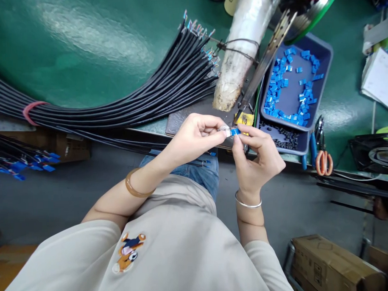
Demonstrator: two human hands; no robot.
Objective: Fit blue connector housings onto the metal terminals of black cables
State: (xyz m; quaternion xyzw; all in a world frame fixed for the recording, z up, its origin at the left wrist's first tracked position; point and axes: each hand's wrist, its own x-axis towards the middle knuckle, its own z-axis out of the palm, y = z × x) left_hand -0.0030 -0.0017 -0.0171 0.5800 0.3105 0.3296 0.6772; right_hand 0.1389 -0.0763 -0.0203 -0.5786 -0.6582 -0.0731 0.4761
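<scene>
My left hand (195, 137) pinches the metal end of a black cable (194, 162) that runs down over my lap. My right hand (256, 154) pinches a small blue connector housing (234, 131) and holds it against that cable end. Both hands meet just in front of the green table's edge. A thick bundle of black cables (122, 101) with bare metal terminals lies fanned across the table behind my left hand.
A dark blue tray (321, 52) holds several loose blue housings. A wrapped cylinder (241, 54) leans over the table beside it. Scissors with orange handles (323, 162) lie at the right edge. Cables with blue ends (23, 164) hang at left. A cardboard box (334, 263) sits below right.
</scene>
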